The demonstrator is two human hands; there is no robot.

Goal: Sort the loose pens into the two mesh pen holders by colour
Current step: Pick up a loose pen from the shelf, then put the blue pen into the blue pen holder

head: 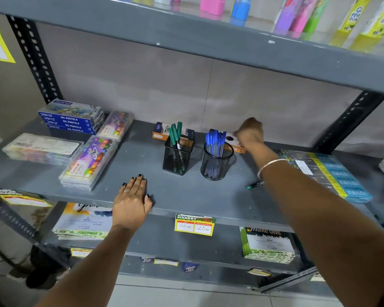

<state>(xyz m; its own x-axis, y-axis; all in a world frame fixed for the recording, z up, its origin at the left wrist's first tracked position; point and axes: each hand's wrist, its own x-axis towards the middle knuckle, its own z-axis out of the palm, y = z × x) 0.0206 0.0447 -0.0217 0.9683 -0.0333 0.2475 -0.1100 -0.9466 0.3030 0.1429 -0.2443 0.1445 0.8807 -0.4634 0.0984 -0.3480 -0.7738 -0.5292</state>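
A square black mesh holder (177, 157) stands mid-shelf with several green pens (175, 132) in it. To its right, a round black mesh holder (215, 163) carries several blue pens (215, 139). One green pen (255, 185) lies loose on the shelf, partly hidden under my right forearm. My right hand (249, 131) reaches past the round holder to the orange pen box (237, 149) behind it; the hand is blurred and its grip is unclear. My left hand (132, 201) rests flat on the shelf's front edge, fingers spread, holding nothing.
Oil pastel boxes (72, 120) and clear crayon cases (88, 162) fill the shelf's left side. A second orange pen box (162, 131) lies behind the square holder. Blue-and-yellow packs (333, 173) lie at right. The upper shelf (208, 41) overhangs closely. A price tag (195, 224) hangs on the front edge.
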